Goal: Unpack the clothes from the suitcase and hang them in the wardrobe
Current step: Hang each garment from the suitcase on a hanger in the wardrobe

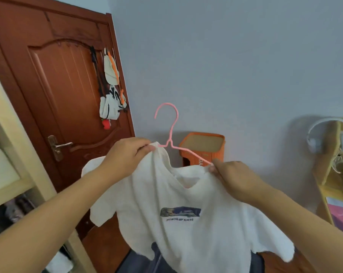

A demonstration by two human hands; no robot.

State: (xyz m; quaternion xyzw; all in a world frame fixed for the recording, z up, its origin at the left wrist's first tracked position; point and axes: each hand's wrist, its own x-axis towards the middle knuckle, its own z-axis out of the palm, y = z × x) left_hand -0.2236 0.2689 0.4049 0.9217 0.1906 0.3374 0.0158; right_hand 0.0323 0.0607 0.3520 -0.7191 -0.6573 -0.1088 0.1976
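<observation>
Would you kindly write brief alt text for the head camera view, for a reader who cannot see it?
Two hands, left hand and right hand, pinch the shoulders of a white T-shirt being fitted onto a pink hanger. Behind stand a brown wooden door, an orange box and a grey wall.

**White T-shirt half on its pink hanger**

A white T-shirt [186, 223] with a small printed chest graphic hangs spread in mid-air, front facing. A pink hanger [171, 133] stands upright at its collar, one arm inside the neck, the other bare.
</observation>
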